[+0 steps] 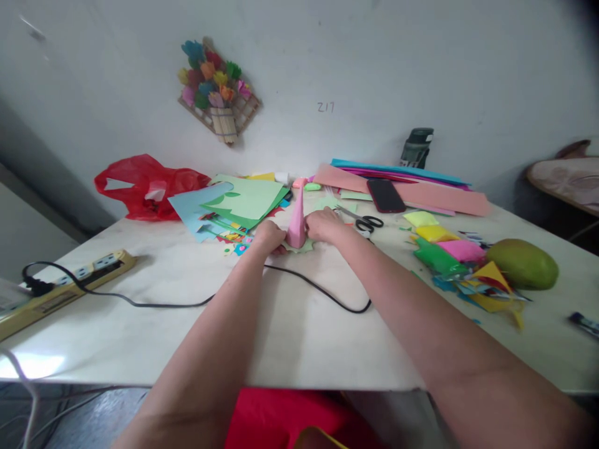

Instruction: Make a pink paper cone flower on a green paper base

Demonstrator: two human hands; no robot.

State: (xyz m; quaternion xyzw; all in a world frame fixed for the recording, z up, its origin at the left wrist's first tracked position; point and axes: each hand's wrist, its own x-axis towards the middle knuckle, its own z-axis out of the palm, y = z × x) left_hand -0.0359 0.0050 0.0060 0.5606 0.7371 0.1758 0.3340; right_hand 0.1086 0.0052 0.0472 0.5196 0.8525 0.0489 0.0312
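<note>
Cone in pink, upright between our hands on a jagged pale green piece

We see it at the middle of the table, left of the scissors and on the far side of the black cord; our left hand has its fingers curled in by the left of the base, our right hand has its fingers bent in at the right, and we cannot tell whether either one pinches or merely touches; it looks like folded paper, so we judge it light, fairly stiff along the creases, not slippery, but easily dented or tipped, and we would hold it low on both sides, pressing softly and sparing the thin tip
</note>
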